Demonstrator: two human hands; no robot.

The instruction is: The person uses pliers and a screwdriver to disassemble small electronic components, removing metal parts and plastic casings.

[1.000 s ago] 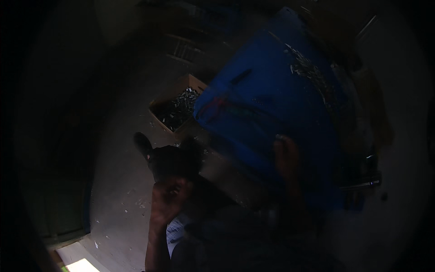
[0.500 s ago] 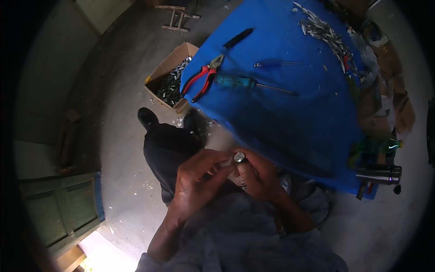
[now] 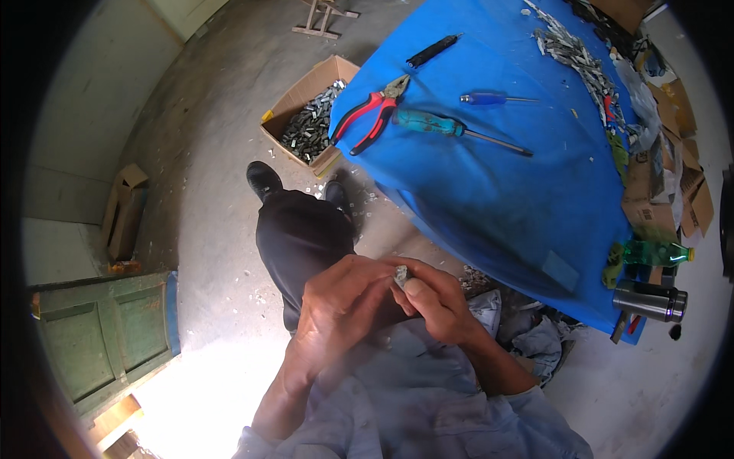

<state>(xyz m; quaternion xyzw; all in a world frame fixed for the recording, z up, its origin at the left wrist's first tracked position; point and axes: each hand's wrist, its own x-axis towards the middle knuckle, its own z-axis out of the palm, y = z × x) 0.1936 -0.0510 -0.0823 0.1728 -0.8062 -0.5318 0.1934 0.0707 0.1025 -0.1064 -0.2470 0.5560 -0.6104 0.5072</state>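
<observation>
My right hand (image 3: 440,304) is closed, its thumb and forefinger pinching a small silvery metal piece (image 3: 401,274) in front of my body. My left hand (image 3: 336,306) is closed too, its thumb and fingertips meeting the left side of that same piece. Most of the piece is hidden by my fingers, so its exact kind does not show. Beyond my hands, on the blue-covered table, lie pliers (image 3: 375,115) with red and black handles. Beside them are a teal-handled screwdriver (image 3: 430,122), a smaller blue-handled screwdriver (image 3: 489,99) and a black pen-shaped tool (image 3: 433,50).
A cardboard box (image 3: 280,126) of small metal pieces stands on the floor left of the blue table cover (image 3: 489,191). Thin metal scraps (image 3: 569,50) are heaped at the table's far right. A green bottle (image 3: 657,252) and a steel flask (image 3: 650,301) lie at its right edge.
The view has shifted and brightened, so the table and box sit higher and further right. Both hands still hold the metal piece, which has tilted, and the left fingers have closed in on it.
</observation>
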